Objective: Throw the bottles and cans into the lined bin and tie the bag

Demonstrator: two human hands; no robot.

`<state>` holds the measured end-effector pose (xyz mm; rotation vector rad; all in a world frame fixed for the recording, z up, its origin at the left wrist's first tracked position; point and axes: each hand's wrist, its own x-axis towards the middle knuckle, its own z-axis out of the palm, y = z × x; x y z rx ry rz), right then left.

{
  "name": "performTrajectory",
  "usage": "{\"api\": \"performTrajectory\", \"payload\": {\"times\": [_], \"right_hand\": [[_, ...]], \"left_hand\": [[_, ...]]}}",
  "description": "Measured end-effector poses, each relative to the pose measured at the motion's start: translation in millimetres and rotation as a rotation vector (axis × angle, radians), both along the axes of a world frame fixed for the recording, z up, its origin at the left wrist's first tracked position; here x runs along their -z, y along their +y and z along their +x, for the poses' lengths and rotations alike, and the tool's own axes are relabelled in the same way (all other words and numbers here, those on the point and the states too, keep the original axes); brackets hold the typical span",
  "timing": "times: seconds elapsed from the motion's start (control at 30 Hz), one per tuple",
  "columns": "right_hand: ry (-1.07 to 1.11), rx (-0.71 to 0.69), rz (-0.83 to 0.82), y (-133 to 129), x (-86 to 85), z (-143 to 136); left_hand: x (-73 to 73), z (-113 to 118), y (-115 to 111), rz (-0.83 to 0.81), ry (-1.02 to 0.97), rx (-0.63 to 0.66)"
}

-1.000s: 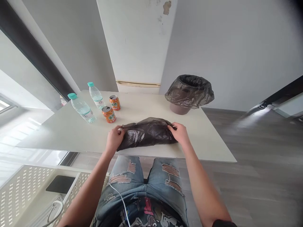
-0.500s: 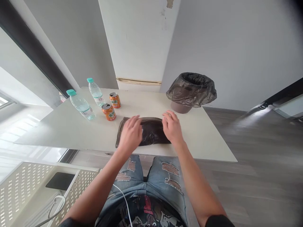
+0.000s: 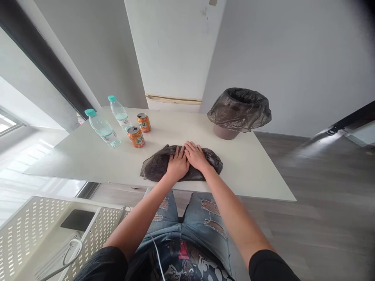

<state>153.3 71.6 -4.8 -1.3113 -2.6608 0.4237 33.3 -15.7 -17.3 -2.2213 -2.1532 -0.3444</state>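
A dark, thin plastic bag (image 3: pixel 156 166) lies near the front edge of the white table (image 3: pixel 249 171), puffed up at both ends. My left hand (image 3: pixel 178 166) presses flat on its middle with fingers spread. Touching it, my right hand (image 3: pixel 195 156) also lies flat on the bag, fingers stretched out. What is inside the bag cannot be made out.
Two clear bottles (image 3: pixel 104 130) (image 3: pixel 120 114) with teal caps and two orange cans (image 3: pixel 136 137) (image 3: pixel 143 123) stand at the back left. A brown bin (image 3: pixel 226 132) lined with a dark bag stands at the back right. A perforated white cart (image 3: pixel 102 222) is at the lower left.
Both hands have come together and down onto the middle of the bag. The bag's ends now bulge upward, and its right end reaches farther right.
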Motion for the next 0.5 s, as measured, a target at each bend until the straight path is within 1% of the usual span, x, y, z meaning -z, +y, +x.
{"api": "performTrajectory", "payload": {"times": [0.07, 0.13, 0.3, 0.37, 0.43, 0.5], "right_hand": [[-0.002, 0.006, 0.022, 0, 0.8, -1], [-0.002, 0.003, 0.046, 0, 1.8, -1], [-0.025, -0.018, 0.025, -1, 1.9, -1], [-0.025, -0.017, 0.012, 0, 1.5, 0], [-0.02, -0.015, 0.002, 0, 0.3, 0], [-0.02, -0.02, -0.016, 0, -2.0, 1]], "left_hand": [[-3.4, -6, 0, 0.004, -0.008, -0.014], [-6.8, -20, -3, -0.008, -0.016, -0.059], [-8.9, -81, -26, -0.035, 0.012, -0.185], [-7.8, -100, -36, -0.044, 0.008, -0.223], [-6.9, -111, -43, -0.061, -0.004, -0.246], [-6.8, -114, -46, -0.072, -0.009, -0.256]]}}
